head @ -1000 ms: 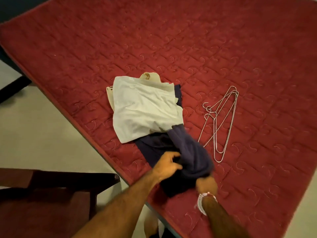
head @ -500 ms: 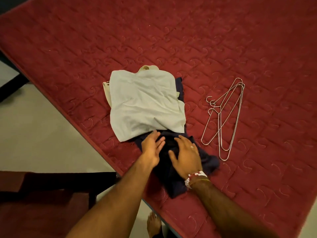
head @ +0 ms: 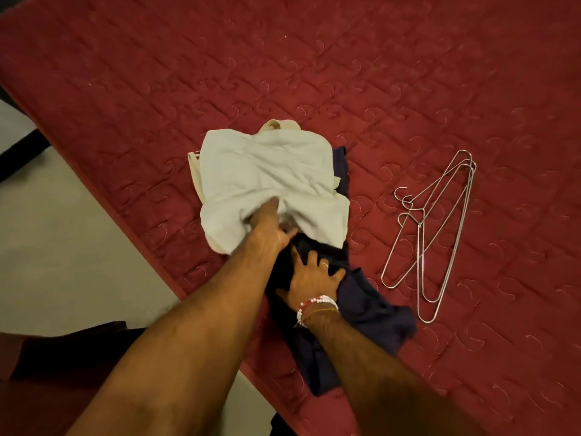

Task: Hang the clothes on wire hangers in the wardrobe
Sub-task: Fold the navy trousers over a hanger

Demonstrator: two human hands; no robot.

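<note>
Now our left hand [head: 267, 221] grips one white garment [head: 270, 171]; our right hand [head: 312, 278] spreads its fingers [head: 311, 258] on one navy garment [head: 371, 313], beside three wire hangers [head: 440, 228].

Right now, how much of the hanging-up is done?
Nothing is hung: the wire hangers lie bare on the red mattress. The left hand grips the pale garment; the right hand presses on the dark garment. Every piece is yet to be hung.

Left hand [head: 267, 229] grip hidden under white garment [head: 267, 171] (seemingly).
</note>
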